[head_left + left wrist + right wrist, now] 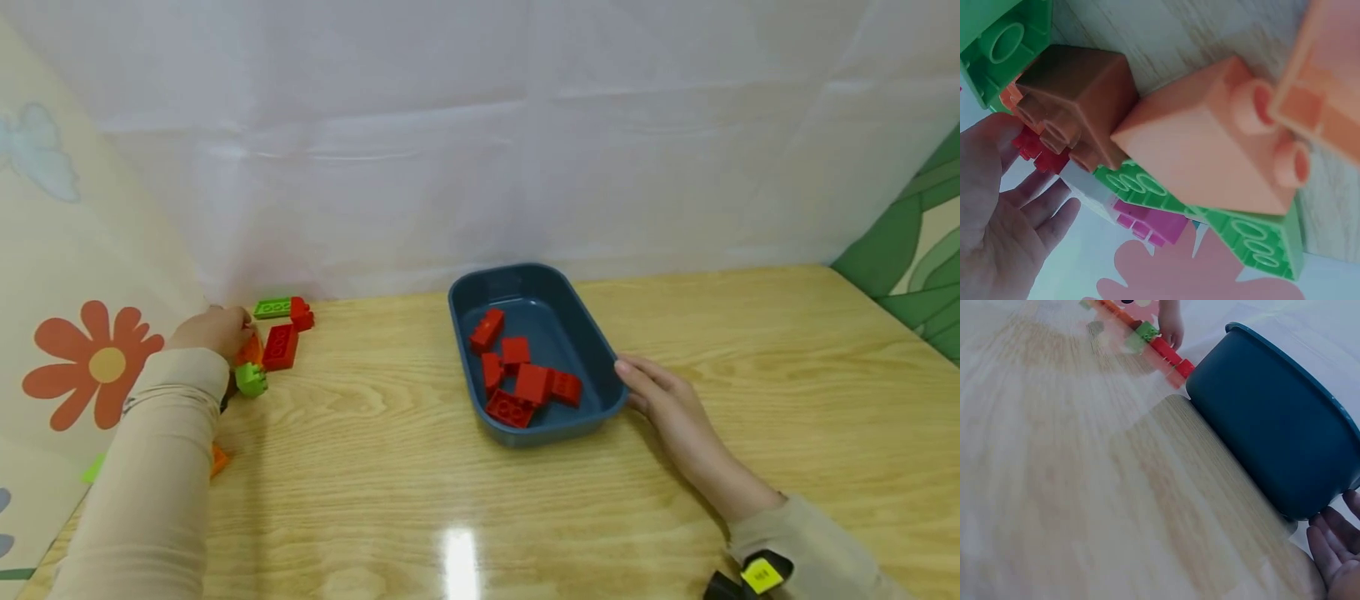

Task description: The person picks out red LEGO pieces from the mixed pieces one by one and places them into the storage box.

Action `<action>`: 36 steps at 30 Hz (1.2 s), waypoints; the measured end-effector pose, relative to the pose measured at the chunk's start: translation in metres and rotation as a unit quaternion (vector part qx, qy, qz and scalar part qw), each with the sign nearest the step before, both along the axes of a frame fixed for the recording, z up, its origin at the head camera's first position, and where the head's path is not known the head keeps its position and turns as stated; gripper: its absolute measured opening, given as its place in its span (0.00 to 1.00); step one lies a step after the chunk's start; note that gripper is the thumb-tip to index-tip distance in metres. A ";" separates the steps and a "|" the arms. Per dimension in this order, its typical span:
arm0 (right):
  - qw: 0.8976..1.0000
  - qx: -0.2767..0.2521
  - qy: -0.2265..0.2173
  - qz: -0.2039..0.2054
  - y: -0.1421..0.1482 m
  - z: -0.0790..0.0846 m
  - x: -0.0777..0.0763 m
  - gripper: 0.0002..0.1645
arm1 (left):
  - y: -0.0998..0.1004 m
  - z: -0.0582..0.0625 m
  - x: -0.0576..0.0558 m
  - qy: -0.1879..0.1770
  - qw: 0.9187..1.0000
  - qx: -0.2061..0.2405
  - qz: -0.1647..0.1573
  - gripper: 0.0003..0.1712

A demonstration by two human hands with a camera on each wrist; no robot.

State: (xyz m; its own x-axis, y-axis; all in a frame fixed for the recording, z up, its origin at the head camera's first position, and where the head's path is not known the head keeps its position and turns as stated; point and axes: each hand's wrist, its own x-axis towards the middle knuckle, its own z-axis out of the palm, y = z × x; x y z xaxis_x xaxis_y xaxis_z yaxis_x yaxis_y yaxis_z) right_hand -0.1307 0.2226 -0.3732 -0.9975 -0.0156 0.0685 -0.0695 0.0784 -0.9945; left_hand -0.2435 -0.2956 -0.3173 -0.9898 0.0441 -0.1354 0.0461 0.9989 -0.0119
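My left hand (212,331) reaches among toy building bricks by the left wall. In the left wrist view its fingers are spread beside a red brick (1041,150), close to a brown brick (1079,94); I see nothing clearly held. A red brick (281,347) and a green brick (251,380) lie just right of this hand. With my right hand (671,408) I grip the near right corner of a blue tray (480,417); a digit is at the rim, other fingers against the outer wall. Several red bricks (533,384) lie inside the tray.
A light green brick (272,308) and a small red brick (302,313) are against the back sheet (390,183). An orange brick (219,459) shows beside the left sleeve. The left wall (45,275) bounds that side of the wooden table (360,500).
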 end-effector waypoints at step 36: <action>1.000 0.017 -0.017 -0.008 0.001 0.002 -0.008 0.36 | 0.061 0.013 -0.016 0.338 0.908 -0.043 -0.246 0.18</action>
